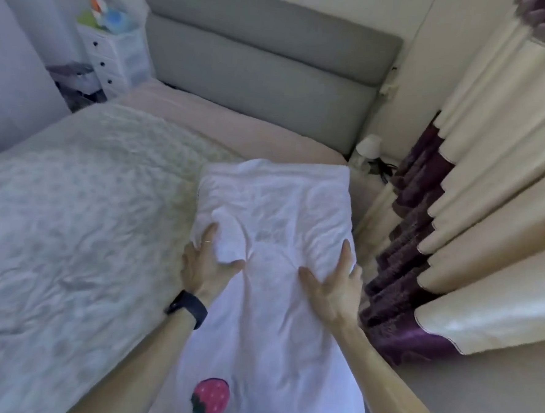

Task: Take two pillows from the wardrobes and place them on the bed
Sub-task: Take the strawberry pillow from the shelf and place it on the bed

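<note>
White pillow [273,225] in the centre of the frame, a strawberry print [210,398] on the cloth at bottom centre. Its far end reaches toward the pink sheet [238,124] below the grey headboard [267,59]; whether it rests on the bed [72,226] yet or hangs just above, I cannot tell.

Step in hand, as I judge it — setting a pillow on the bed. No second pillow in sight. Next move likely calls for lowering it flat by the headboard, letting go, then going for another.

Left hand [207,266], black wristband [188,308] — fingers [210,234] spread fairly wide, thumb pinching a fold of the case. Right hand [333,283] at the pillow's right edge, thumb on top, fingers wrapped round the side — both gripping the pillow. Curtain [487,219] hangs at right.
</note>
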A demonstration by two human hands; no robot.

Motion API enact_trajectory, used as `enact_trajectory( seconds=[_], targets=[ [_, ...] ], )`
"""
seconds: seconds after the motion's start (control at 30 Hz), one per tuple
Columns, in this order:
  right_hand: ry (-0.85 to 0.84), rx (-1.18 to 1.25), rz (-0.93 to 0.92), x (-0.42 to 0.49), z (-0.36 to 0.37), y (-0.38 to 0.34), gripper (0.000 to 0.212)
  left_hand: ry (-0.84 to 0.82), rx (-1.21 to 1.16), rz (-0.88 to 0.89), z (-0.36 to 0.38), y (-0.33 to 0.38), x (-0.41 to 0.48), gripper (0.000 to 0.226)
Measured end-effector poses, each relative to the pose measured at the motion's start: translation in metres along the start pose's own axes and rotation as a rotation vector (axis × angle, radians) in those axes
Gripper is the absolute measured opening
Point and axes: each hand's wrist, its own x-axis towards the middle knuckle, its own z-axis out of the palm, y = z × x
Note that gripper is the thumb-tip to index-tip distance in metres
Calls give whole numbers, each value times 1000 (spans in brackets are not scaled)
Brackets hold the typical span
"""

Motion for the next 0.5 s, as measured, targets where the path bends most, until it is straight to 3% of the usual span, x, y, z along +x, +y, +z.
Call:
enact_trajectory(
  seconds=[0.5],
  targets=[
    [-359, -155, -31, 294, 31, -3, 111, -14, 82, -300, 104, 112, 174, 101]
  ],
)
